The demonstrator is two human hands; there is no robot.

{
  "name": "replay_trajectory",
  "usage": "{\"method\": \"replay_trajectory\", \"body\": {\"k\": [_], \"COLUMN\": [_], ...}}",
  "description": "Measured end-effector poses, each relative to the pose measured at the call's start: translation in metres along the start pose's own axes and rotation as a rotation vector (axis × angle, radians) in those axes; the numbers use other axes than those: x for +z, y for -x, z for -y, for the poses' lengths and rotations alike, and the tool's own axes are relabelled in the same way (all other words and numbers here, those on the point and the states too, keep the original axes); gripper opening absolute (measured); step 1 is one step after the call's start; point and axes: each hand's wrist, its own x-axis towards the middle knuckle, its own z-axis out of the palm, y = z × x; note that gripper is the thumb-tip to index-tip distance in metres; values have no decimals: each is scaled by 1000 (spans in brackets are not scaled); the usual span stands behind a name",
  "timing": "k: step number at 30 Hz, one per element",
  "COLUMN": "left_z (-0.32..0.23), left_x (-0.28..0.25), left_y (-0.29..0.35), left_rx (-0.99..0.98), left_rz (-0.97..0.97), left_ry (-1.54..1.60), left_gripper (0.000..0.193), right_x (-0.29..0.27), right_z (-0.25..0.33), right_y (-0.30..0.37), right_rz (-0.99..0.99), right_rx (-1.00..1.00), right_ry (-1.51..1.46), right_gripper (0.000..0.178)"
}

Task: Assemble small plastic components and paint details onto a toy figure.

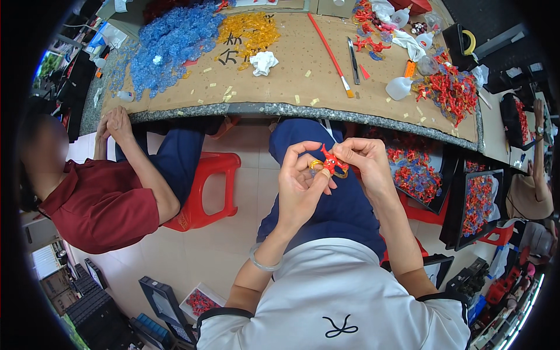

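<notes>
Over my lap, both hands hold a small red plastic figure (331,163) with yellow translucent parts at its sides. My left hand (302,181) pinches it from the left and below, thumb against its front. The thumb and fingertips of my right hand (363,163) close on its upper right side. The exact shape of the figure is partly covered by my fingers. Ahead on the table lies a heap of red figures (452,93) mixed with blue pieces, at the right. Beside it stands a white plastic bottle (399,88).
The cardboard-covered table (280,64) holds a blue piece pile (175,44), a yellow pile (248,32), crumpled tissue (263,63), a red brush (331,55) and tweezers (353,60). A person in maroon (111,198) sits left on a red stool (213,186). Trays of figures (479,201) stand right.
</notes>
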Motion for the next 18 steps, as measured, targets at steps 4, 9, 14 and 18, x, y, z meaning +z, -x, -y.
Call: {"method": "replay_trajectory", "body": {"k": [4,9,14,18], "left_z": [0,8,13,10], "left_x": [-1,-11,-36,-67], "left_y": [-3,-5,-1,-6], "left_rx": [-17,-83,-237,-306], "left_rz": [6,164,221,89], "left_ry": [-28,-82,-223,-230], "left_gripper": [37,35,37,39], "right_x": [0,-8,-13,-29], "right_z": [0,-2,-9,-19], "right_y": [-4,-3,-3,4], "right_rz": [-6,97,160,91], "right_rx": [-1,23,28,-15], "right_ry": [48,168,525,372], "right_gripper": [18,18,19,23]}}
